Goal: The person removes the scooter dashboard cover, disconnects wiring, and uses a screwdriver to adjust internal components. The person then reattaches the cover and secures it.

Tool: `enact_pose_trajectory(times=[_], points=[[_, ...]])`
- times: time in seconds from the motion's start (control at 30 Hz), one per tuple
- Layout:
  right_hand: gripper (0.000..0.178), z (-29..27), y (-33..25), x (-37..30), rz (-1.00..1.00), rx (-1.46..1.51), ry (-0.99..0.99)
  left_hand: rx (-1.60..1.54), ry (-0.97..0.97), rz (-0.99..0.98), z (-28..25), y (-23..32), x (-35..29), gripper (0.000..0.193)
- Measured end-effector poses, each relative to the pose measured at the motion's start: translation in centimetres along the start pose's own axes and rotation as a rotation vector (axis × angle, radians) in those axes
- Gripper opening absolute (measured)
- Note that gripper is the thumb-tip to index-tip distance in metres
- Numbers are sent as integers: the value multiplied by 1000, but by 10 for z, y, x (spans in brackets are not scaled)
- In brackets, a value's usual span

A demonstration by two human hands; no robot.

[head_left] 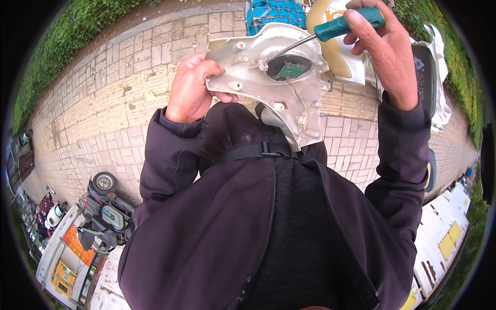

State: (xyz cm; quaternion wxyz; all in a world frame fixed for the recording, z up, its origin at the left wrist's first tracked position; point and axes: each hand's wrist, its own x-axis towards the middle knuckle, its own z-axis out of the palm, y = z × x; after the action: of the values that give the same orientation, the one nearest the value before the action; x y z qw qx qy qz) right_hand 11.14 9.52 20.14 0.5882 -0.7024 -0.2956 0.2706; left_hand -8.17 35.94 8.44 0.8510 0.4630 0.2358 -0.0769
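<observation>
My left hand is closed on the left edge of a white moulded plastic panel, thumb on top. The panel's inner side faces up, with screw posts, and it rests over my lap. A round dark part with a small green circuit board sits in the panel's ring, and a thin wire with a white connector trails down from it. In my right hand is a screwdriver with a teal and black handle. Its metal shaft slants down left to the ring's edge; whether the tip touches is hard to tell.
A blue bundle under a wire grid lies beyond the panel. White and tan plastic parts and a dark grey tray-like piece stand to the right. Paving bricks cover the ground. A scooter is at lower left, hedges at the far edges.
</observation>
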Motion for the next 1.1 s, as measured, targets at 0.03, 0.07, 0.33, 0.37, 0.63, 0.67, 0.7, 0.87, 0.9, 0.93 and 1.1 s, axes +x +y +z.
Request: enact_pose_trajectory(times=[0.03,0.07,0.33,0.37,0.63,0.67,0.7,0.87,0.9,0.93,1.1], points=[[41,-3,2,-4,-12,-30,-18,1,3,-5,0,-1,0,30],[42,-6,3,-7,-25,-59,-35,2,-5,-6,1,-2,-1,29],[41,13,11,3,-2,133,99,-41,-2,-51,-9,-8,3,23],[40,14,12,3,-2,181,111,-56,-9,-60,-10,-10,3,23],[35,19,19,-3,113,124,203,-76,-11,-75,-15,-17,1,22],[35,20,19,-4,84,108,198,-88,-31,-65,-15,-18,0,22],[35,20,19,-4,55,92,192,-92,-35,-60,-16,-19,-2,22],[41,19,24,-9,-55,282,111,-112,-33,-50,-18,-21,-8,20],[42,18,25,-11,-39,332,99,-109,-41,-52,-19,-20,-8,20],[44,17,25,-12,-21,381,87,-96,-39,-54,-20,-20,-8,19],[46,18,24,-12,-26,370,91,-113,-33,-66,-20,-18,-9,19]])
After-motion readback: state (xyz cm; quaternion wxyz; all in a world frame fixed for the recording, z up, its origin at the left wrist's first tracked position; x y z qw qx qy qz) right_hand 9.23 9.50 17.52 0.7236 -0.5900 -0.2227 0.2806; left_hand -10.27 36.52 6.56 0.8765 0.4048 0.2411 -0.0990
